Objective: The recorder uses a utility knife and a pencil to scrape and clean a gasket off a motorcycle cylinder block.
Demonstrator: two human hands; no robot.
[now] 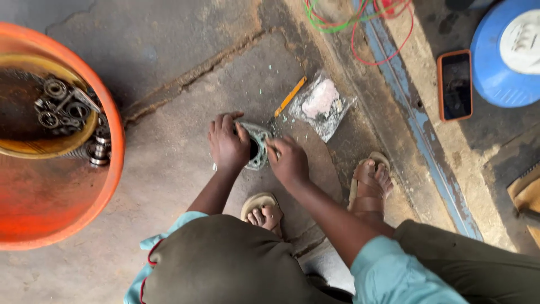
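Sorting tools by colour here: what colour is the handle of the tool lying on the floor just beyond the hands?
Yellow-orange handle, clearest in the head view.

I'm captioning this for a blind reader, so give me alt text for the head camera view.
Seen from above, a crouching person's left hand steadies a round grey metal part on the concrete floor while the right hand works at its edge. An orange basin of greasy bearings sits at left; a phone lies at right.

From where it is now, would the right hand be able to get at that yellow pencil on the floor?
Probably yes. The right hand rests at the metal flange part, and the yellow pencil lies just beyond it on bare concrete, with nothing lying between. The plastic bag sits beside the pencil, not over it.
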